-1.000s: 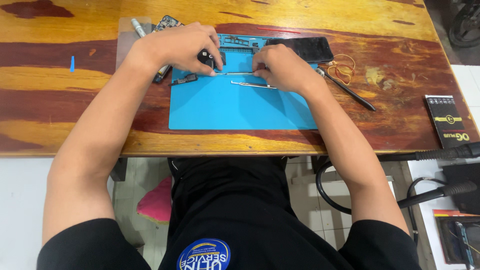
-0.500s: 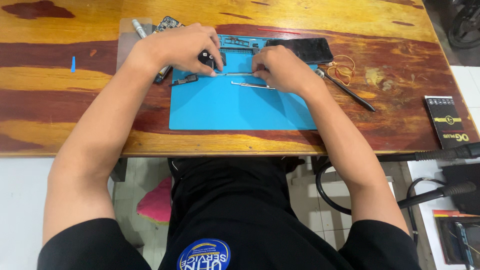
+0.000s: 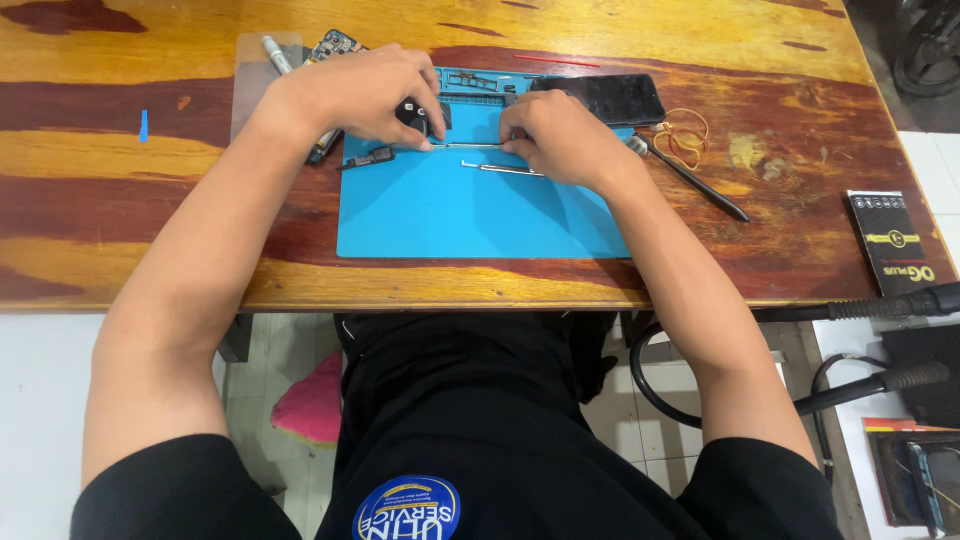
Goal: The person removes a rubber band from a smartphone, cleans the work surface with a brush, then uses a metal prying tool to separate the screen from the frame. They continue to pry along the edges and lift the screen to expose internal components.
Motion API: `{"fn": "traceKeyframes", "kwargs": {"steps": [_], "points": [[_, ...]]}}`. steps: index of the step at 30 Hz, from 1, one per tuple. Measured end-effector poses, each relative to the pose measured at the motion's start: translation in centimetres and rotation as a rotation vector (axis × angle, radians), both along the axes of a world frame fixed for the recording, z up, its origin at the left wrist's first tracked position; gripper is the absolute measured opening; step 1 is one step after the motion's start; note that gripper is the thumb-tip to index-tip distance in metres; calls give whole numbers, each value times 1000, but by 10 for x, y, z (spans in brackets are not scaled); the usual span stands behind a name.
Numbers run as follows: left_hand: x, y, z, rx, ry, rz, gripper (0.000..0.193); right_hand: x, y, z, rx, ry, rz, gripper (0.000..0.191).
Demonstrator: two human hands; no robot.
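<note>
Dark phone (image 3: 600,97) lies face-up at far right corner of blue mat (image 3: 470,215), on wooden worktop (image 3: 130,200). Right of it: orange rubber bands (image 3: 685,135), black-handled tool (image 3: 695,180), small black box (image 3: 890,240) near edge. White marker (image 3: 276,54) far left. Tweezers (image 3: 505,169) on mat just before right hand (image 3: 560,135). Thin metal strip (image 3: 470,146) spans between hands, slender, silvery, lying at mat's far part. Left hand (image 3: 365,92) fingers pinch its left end; right fingers pinch right end.
</note>
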State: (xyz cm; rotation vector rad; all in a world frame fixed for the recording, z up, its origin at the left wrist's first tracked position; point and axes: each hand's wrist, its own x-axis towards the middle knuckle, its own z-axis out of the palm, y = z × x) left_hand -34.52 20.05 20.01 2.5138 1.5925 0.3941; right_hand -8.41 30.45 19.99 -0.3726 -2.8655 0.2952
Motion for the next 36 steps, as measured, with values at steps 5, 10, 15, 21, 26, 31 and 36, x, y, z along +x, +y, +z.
{"fn": "traceKeyframes", "kwargs": {"steps": [5,10,15,21,26,31,36], "points": [[2,-2,2,-3,22,-8,28,0,1,0,-19,-4,-10,8],[9,-5,5,-37,56,51,27,1,1,0,-16,18,13,8],[10,-3,1,-67,42,65,24,1,0,-2,-9,20,-2,9],[10,2,-5,-61,0,29,21,1,-2,0,-5,8,5,11],[12,0,-6,-53,-10,49,23,3,-1,5,-18,9,-8,25],[17,1,-8,-7,-26,30,21,14,21,9,-42,28,-61,32],[20,1,-12,54,29,63,15,20,42,-2,157,118,-137,31]]}}
